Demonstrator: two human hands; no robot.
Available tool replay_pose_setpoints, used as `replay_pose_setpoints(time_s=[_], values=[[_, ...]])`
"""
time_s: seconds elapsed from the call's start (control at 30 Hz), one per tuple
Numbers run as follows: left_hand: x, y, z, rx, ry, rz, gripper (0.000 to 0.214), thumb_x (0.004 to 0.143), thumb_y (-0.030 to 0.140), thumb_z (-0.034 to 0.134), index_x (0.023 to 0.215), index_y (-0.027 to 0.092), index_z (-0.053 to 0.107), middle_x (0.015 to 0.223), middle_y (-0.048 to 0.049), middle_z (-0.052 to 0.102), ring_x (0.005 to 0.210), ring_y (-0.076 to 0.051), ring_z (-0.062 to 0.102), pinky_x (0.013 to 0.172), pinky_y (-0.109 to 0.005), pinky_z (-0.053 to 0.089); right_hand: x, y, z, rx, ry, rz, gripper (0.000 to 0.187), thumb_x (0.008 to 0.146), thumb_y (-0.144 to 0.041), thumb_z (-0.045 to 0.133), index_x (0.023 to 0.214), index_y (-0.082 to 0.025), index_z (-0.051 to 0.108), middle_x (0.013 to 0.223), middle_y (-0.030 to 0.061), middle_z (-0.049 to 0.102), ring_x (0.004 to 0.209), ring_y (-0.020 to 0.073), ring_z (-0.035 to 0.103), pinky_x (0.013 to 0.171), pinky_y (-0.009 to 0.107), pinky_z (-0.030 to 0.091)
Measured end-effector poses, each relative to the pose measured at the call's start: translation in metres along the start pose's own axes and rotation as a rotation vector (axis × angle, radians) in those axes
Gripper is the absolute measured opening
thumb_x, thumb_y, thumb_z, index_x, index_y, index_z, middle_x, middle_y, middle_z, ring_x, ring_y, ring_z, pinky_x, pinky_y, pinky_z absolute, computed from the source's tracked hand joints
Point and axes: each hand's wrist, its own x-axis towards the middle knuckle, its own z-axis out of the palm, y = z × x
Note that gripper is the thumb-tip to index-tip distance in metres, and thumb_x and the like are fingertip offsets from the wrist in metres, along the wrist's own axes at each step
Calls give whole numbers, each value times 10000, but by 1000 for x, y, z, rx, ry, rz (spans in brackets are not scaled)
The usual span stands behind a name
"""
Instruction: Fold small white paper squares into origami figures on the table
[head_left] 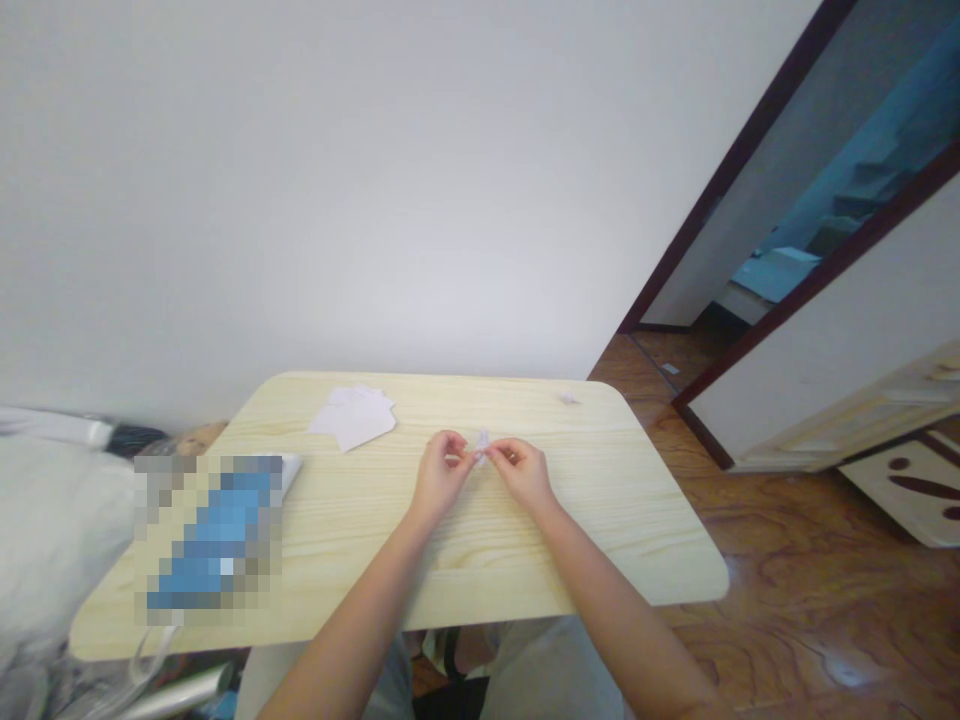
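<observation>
Both of my hands meet over the middle of a light wooden table [600, 540]. My left hand [441, 476] and my right hand [521, 472] each pinch one side of a small white folded piece of paper [481, 443], held just above the tabletop. The fingers of both hands are closed on it. A loose pile of white paper sheets [352, 416] lies on the table further back and to the left of my hands.
A tiny white scrap [568, 399] lies near the table's far right edge. A blurred blue object [214, 530] sits on the table's left side. A white wall stands behind the table. An open doorway [795, 250] and wooden floor are to the right.
</observation>
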Motion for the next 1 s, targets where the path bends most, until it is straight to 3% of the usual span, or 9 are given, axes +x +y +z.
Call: replay_pose_setpoints(time_s=[0.1, 0.27, 0.43, 0.6, 0.77, 0.87, 1.0], values=[[0, 1, -1, 116, -37, 43, 147, 680, 309, 620, 708, 166, 600, 738, -31, 619, 703, -147, 590, 622, -255, 476, 0, 1, 0, -12, 41, -41, 129, 742, -283, 586, 739, -175, 657, 700, 36, 652, 606, 138, 581, 548, 233, 467], [0, 3, 1, -58, -160, -35, 243, 712, 325, 588, 891, 172, 647, 884, -64, 680, 824, -190, 619, 761, -312, 479, -2, -2, -3, -41, -10, -178, 160, 793, -270, 529, 870, -205, 654, 801, 45, 642, 684, 138, 580, 574, 232, 477], [3, 1, 1, -176, -157, -109, 290, 654, 348, 637, 855, 138, 634, 832, -67, 684, 735, -173, 626, 711, -296, 494, -4, -9, -4, -43, -94, -267, 231, 824, -201, 453, 972, -214, 629, 849, 54, 629, 755, 140, 575, 589, 227, 480], [4, -4, 0, -166, -128, -135, 265, 678, 355, 605, 826, 136, 626, 782, -53, 674, 679, -152, 613, 654, -264, 486, -4, -7, -3, 11, -89, -203, 181, 799, -225, 492, 897, -204, 642, 809, 44, 625, 707, 132, 577, 560, 218, 478], [2, -3, 1, -87, -163, -91, 190, 668, 307, 614, 777, 153, 633, 762, -45, 670, 696, -157, 614, 671, -252, 473, -1, 0, -4, 85, -10, -72, 323, 744, -257, 572, 1063, -212, 561, 813, 32, 596, 662, 117, 562, 522, 204, 482], [-1, -1, 1, -54, -192, -64, 161, 667, 286, 608, 763, 159, 626, 745, -34, 663, 682, -146, 608, 668, -240, 466, 2, 0, -6, 111, -37, -108, 349, 746, -241, 568, 1094, -233, 547, 866, 34, 567, 704, 112, 558, 551, 200, 489], [-2, -2, 2, -20, -207, -59, 152, 672, 288, 597, 755, 161, 611, 712, -19, 648, 647, -133, 596, 638, -229, 457, 2, -4, -9, 136, -53, -164, 230, 769, -226, 547, 991, -226, 608, 916, 39, 535, 715, 102, 560, 596, 211, 493]])
